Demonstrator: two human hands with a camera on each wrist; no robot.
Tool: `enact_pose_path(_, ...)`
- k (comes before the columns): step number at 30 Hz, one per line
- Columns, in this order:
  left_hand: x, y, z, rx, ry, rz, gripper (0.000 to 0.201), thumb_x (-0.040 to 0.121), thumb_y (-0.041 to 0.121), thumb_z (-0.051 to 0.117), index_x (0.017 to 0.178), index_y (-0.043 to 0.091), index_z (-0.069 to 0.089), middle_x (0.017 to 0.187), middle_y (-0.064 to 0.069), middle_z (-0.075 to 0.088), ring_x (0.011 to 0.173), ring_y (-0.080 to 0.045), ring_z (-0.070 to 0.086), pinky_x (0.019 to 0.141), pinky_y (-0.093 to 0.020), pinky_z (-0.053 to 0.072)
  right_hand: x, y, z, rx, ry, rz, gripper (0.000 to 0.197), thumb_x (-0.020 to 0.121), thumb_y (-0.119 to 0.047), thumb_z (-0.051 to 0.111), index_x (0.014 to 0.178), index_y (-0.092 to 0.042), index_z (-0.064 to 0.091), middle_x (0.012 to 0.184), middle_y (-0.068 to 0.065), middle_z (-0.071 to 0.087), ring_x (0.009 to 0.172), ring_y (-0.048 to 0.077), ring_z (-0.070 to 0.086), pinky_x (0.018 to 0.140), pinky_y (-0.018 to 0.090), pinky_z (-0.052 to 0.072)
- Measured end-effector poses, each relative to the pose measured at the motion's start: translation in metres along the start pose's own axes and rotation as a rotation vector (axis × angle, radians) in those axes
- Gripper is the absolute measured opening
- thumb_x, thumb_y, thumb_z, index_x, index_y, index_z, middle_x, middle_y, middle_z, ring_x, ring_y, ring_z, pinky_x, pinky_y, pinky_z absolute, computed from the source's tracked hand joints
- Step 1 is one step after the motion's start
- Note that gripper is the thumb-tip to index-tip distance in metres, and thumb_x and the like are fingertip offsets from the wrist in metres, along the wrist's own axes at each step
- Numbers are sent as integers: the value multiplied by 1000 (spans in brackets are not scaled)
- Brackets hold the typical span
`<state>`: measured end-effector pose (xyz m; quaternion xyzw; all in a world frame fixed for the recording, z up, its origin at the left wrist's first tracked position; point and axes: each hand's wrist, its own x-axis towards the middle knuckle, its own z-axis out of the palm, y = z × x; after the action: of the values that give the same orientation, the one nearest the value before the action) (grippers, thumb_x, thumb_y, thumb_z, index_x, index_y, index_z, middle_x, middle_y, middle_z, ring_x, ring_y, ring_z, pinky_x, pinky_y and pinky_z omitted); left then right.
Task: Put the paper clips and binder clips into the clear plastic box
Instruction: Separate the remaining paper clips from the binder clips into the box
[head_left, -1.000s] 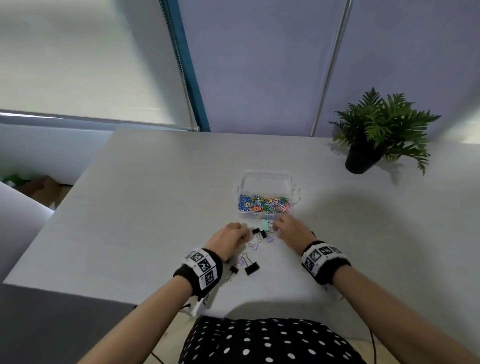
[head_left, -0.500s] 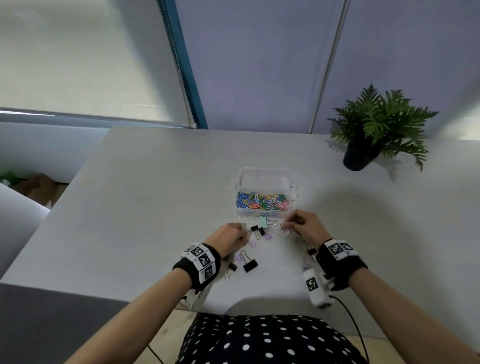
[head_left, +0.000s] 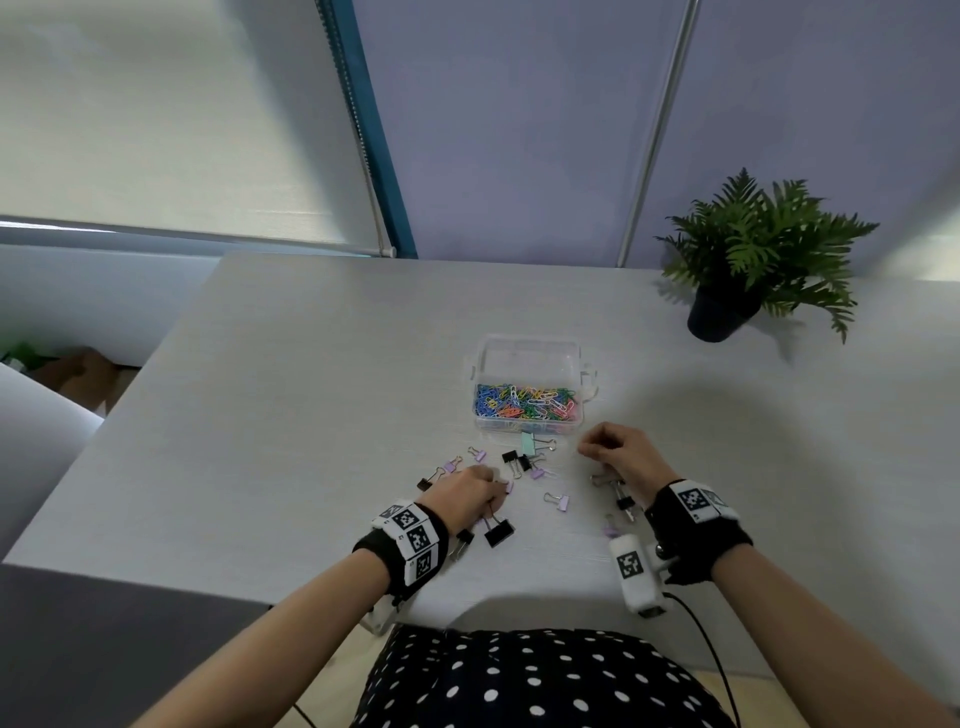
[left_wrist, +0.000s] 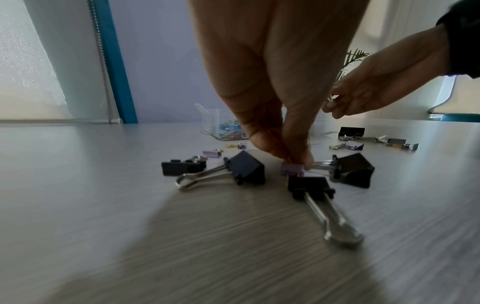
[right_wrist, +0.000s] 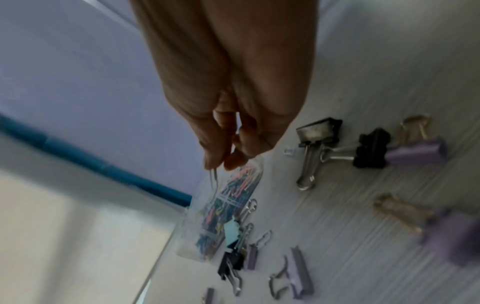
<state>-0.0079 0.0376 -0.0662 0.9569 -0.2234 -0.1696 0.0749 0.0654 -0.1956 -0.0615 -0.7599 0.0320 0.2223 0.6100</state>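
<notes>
Binder clips (head_left: 500, 534) lie scattered on worktop (head_left: 291, 415) just in front of clear plastic box (head_left: 530, 387), lid off, paper clips inside. Left hand (head_left: 467, 493) pinches small purple clip (left_wrist: 293, 169), prob. lifting it. Right hand (head_left: 621, 457) pinches thin wire item near box, likely to drop in.

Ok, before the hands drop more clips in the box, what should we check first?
1. Box open on top: ok, no lid over it, paper clips inside.
2. Left hand has a grip on a clip: ok, fingertips pinch a small purple clip on the table.
3. Right hand holds something: ok, a thin silver wire piece, too blurry to name.
4. Right hand over the box: not ok, it is beside the near corner.
5. Way to the box free: ok, only a mint clip lies against its front.
6. All clips picked up: not ok, many lie around.
</notes>
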Motion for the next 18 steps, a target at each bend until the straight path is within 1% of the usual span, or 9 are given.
enact_pose_path(2,1,-1,0,-82,-33,-7,19,90,17,44,74,12,55,70,4,49,62,-11,48,62,-25,44,2,-2,2,173,18,59,20,84,4,54,68,-8,53,65,8,60,43,10,40,35,16,35)
enact_pose_path(4,-2,1,-2,-206,-87,-112,16,89,10,45,85,8,61,88,-3,53,77,-21,55,70,-32,51,3,-1,5,183,15,89,22,84,6,53,67,-7,49,61,9,60,39,8,42,35,16,35)
enact_pose_path(5,-2,3,-4,-203,-100,-122,17,90,9,45,91,7,62,90,-2,53,85,-24,56,74,-35,51,4,1,7,119,8,81,22,83,6,54,67,-7,48,59,8,60,37,6,44,36,16,36)
enact_pose_path(6,-1,2,-2,-185,-83,-106,19,91,9,44,95,6,62,85,5,51,89,-26,56,77,-35,50,5,2,10,43,-6,62,22,83,6,55,68,-9,49,56,6,60,37,4,45,37,16,37)
enact_pose_path(8,-1,3,-4,-204,-36,-62,19,92,11,42,90,6,61,75,13,46,84,-28,55,79,-36,43,9,1,16,-121,-49,19,20,84,5,52,73,-12,52,55,0,60,43,5,47,40,14,36)
enact_pose_path(10,0,2,-11,-226,5,-82,14,88,6,47,87,4,61,85,-5,59,82,-28,57,79,-33,42,15,0,24,-354,-90,-39,16,85,2,50,81,-11,57,63,-2,57,54,9,47,47,14,37)
enact_pose_path(12,0,-2,-18,-315,-1,-140,13,84,1,52,93,-1,62,99,-18,63,92,-29,60,82,-28,41,18,1,32,-587,-117,-111,4,84,-5,56,85,-6,60,77,2,59,69,14,49,62,20,37)
enact_pose_path(15,-1,-5,-24,-381,-17,-162,18,83,-3,51,97,-2,63,102,-17,67,95,-27,62,84,-25,41,17,4,45,-757,-188,-187,18,77,-12,68,72,-12,51,86,6,52,76,17,47,70,25,36)
enact_pose_path(18,-5,-3,-28,-396,-45,-155,21,81,-5,49,93,1,65,99,-14,70,94,-26,64,86,-26,43,15,4,46,-846,-235,-237,37,84,-6,58,58,-22,37,86,5,45,65,10,46,68,23,37)
